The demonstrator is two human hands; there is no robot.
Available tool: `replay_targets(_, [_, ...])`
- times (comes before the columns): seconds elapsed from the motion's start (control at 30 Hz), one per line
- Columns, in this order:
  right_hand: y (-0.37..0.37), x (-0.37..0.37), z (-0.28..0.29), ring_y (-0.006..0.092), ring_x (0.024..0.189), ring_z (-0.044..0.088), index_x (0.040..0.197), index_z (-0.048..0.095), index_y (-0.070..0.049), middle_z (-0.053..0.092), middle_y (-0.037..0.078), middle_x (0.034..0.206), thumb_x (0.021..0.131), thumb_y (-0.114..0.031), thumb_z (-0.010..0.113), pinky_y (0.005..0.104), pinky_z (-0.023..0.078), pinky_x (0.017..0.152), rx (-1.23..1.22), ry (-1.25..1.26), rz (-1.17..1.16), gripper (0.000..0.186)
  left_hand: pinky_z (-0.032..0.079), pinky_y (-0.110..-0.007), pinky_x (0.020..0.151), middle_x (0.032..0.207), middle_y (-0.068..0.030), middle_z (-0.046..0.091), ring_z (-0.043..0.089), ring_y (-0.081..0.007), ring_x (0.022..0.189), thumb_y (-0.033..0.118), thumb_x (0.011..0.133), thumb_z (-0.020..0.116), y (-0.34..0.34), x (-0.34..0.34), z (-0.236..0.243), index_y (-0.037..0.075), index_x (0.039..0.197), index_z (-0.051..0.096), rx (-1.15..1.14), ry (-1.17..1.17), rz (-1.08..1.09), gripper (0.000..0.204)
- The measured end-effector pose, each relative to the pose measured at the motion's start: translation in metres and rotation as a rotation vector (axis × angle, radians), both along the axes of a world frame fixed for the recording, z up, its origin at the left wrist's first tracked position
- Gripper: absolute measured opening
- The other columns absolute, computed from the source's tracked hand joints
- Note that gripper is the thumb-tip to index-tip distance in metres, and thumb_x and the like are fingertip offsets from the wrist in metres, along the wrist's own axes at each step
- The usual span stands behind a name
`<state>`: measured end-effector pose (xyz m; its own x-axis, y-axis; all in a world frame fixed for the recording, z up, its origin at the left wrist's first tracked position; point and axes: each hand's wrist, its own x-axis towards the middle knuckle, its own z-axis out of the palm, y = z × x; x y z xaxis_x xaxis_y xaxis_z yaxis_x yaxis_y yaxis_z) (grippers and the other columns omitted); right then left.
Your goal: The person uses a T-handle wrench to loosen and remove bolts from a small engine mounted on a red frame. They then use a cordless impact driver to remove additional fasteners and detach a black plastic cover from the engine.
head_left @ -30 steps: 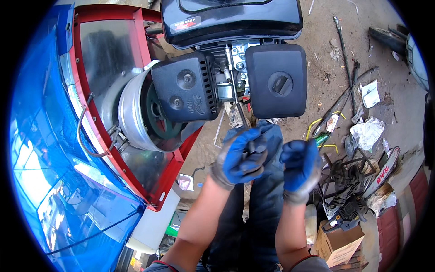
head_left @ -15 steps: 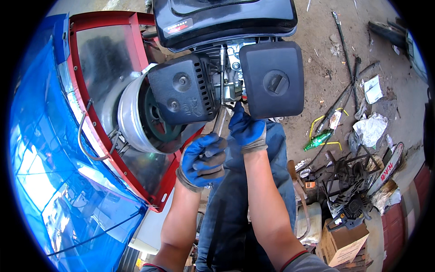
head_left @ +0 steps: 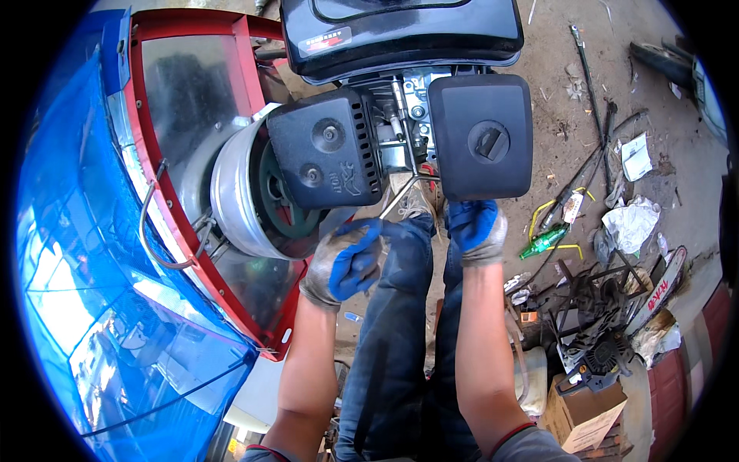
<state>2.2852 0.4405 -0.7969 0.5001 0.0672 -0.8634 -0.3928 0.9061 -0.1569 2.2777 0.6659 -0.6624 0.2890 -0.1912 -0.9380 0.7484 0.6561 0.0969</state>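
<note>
My left hand (head_left: 343,262), in a blue and grey work glove, is closed around one arm of a metal Y-shaped socket wrench (head_left: 399,198). A second arm runs up between the black slotted cover (head_left: 315,146) and the black square cover (head_left: 483,138) of an engine. The third arm points right and passes behind the square cover. My right hand (head_left: 477,233), gloved alike, sits just below that cover's lower edge. Its fingers look curled, with their tips partly hidden, and what they hold, if anything, does not show.
A black fuel tank (head_left: 408,35) tops the engine. Left stand a silver pulley wheel (head_left: 239,192), a red frame (head_left: 165,169) and blue sheeting (head_left: 69,285). On the right ground lie a green bottle (head_left: 543,241), metal bars (head_left: 589,92), a chainsaw (head_left: 600,362) and a cardboard box (head_left: 589,416).
My right hand has moved right, from beside the wrench's centre to below the square cover. My left hand still grips the wrench, whose held arm now slants more. The whole view has shifted slightly.
</note>
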Motion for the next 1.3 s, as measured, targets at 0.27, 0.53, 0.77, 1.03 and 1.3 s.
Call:
replay_targets(0.27, [0.007,0.020,0.132,0.0290,0.100,0.069,0.125,0.054,0.008,0.066,0.019,0.113,0.104,-0.017,0.049,0.0400,0.057,0.091,-0.535,-0.138,0.236,0.033,0.049,-0.030,0.060,0.090,-0.0070,0.066,0.060,-0.0137,0.066,0.038,0.095,0.067,-0.050,-0.046,-0.100,0.003,0.114,0.059,1.078,-0.331,-0.403,0.041])
replay_targets(0.53, [0.097,0.017,0.171,0.0262,0.104,0.066,0.109,0.068,-0.005,0.059,0.016,0.122,0.073,-0.005,0.083,0.0368,0.055,0.088,-0.959,-0.765,0.894,0.040,0.055,-0.036,0.069,0.105,-0.0106,0.065,0.063,-0.0171,0.072,0.033,0.101,0.057,-0.122,-0.048,-0.143,0.004,0.126,0.055,0.588,-0.274,-0.216,0.038])
replay_targets(0.77, [0.011,0.040,0.186,0.0223,0.097,0.070,0.113,0.067,-0.002,0.070,0.019,0.110,0.085,-0.015,0.069,0.0315,0.054,0.087,-0.817,-0.779,0.969,0.030,0.055,-0.037,0.068,0.099,-0.0122,0.067,0.066,-0.0211,0.074,0.045,0.100,0.053,-0.157,0.014,-0.083,0.003,0.127,0.056,-0.961,-0.462,0.507,0.050])
replay_targets(1.03, [0.000,-0.009,0.071,0.0158,0.085,0.065,0.112,0.066,0.000,0.071,0.010,0.097,0.107,-0.039,0.041,0.0272,0.050,0.079,-0.271,0.070,0.630,0.046,0.032,-0.021,0.032,0.054,0.0029,0.046,0.037,-0.0045,0.033,0.025,0.105,0.042,-0.082,0.037,0.020,-0.007,0.110,0.051,-0.828,-0.058,0.388,0.033])
replay_targets(1.3, [0.070,-0.010,0.015,0.0143,0.067,0.049,0.107,0.062,-0.004,0.058,0.004,0.084,0.095,-0.028,0.057,0.0267,0.037,0.054,0.581,0.043,-0.102,0.028,0.037,-0.023,0.036,0.055,0.0002,0.050,0.043,-0.0077,0.039,0.014,0.100,0.048,-0.006,0.022,0.017,-0.015,0.119,0.047,-0.686,-0.068,0.185,0.035])
